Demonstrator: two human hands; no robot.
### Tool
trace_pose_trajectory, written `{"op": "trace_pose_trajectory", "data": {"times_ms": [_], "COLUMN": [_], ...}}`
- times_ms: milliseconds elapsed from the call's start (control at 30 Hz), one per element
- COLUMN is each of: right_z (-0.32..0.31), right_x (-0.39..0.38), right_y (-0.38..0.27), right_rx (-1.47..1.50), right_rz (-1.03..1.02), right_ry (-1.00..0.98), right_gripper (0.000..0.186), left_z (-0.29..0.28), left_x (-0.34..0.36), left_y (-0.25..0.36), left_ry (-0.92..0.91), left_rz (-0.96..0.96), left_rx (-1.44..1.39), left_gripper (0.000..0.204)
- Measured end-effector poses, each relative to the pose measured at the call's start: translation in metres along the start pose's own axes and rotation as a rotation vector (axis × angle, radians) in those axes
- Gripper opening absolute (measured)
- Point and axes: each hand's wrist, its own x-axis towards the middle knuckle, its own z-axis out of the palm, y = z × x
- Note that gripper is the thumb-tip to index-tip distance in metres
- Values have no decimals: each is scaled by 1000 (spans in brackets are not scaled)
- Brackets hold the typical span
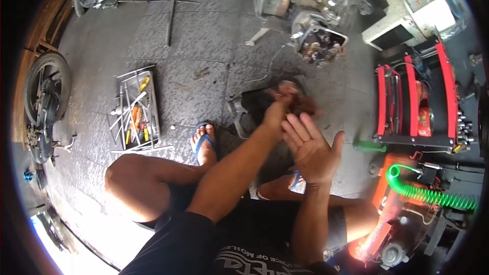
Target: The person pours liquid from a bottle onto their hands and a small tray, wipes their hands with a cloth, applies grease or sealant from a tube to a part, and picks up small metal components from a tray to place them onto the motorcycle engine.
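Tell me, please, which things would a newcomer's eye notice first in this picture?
The bright green coiled hose at the lower right probably draws the eye first, below a rack with bold red edges. Next comes the open right hand near the middle, palm showing. On the floor to the left, a tray of loose tools also stands out.
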Motion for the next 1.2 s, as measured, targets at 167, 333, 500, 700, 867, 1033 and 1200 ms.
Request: {"op": "trace_pose_trajectory", "data": {"times_ms": [167, 333, 500, 700, 867, 1033, 1200], "right_z": [10, -24, -39, -30, 6, -9, -102], "right_x": [58, 84, 58, 20, 24, 22, 43], "right_y": [-4, -41, -10, -6, -12, -27, -53], "right_rx": [395, -346, -1838, -2778, -2584, -1933, -809], "right_rz": [-328, -733, -618, 46, -40, -570, -169], "right_ry": [6, 567, 632, 153, -256, -122, 203], "right_gripper": [84, 59, 50, 68, 59, 55, 47], "left_z": [43, 75, 66, 31, -16, 30, 43], "left_x": [-34, -56, -48, -2, 1, -13, -10], "left_y": [-26, -71, -76, -74, -51, -23, -60], "left_ry": [-310, 224, 355, 457, 261, 225, -73], "left_rz": [-147, 60, 709, 613, 269, -140, 328], "left_rx": [-563, 133, 844, 653, 567, -355, 467], "left_gripper": [61, 51, 50, 43, 30, 40, 50]}}
